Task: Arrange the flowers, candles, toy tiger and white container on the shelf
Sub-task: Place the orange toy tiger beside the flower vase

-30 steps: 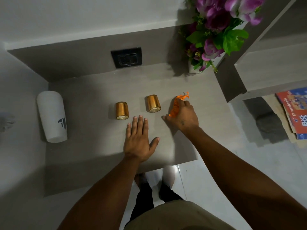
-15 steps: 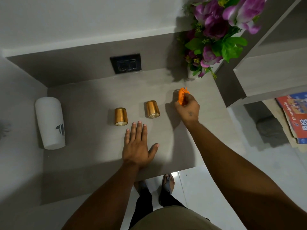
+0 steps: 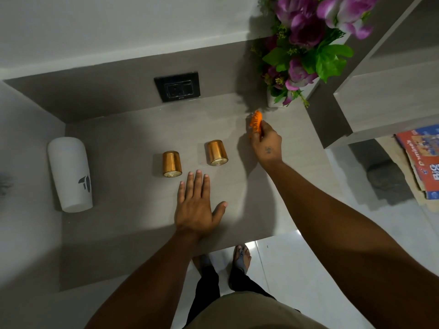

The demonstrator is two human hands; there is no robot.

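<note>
My right hand [image 3: 266, 144] grips the orange toy tiger [image 3: 256, 121] just above the grey shelf [image 3: 123, 143], close in front of the purple flowers [image 3: 306, 39] in their white pot at the back right. Two gold candles [image 3: 172, 163] [image 3: 216, 153] stand side by side mid-shelf. My left hand [image 3: 196, 205] lies flat, fingers spread, right in front of the candles, touching neither. The white container [image 3: 70, 174] stands at the shelf's left end, against the wall.
A black wall socket [image 3: 177, 86] sits on the back panel. A wooden cabinet [image 3: 389, 79] rises at the right, with red pizza boxes [image 3: 422, 157] on the floor below it. My feet show beneath the shelf's front edge.
My right hand has lifted the toy tiger off the shelf beside the right candle and carried it back toward the flowers. My left hand stayed flat in place.
</note>
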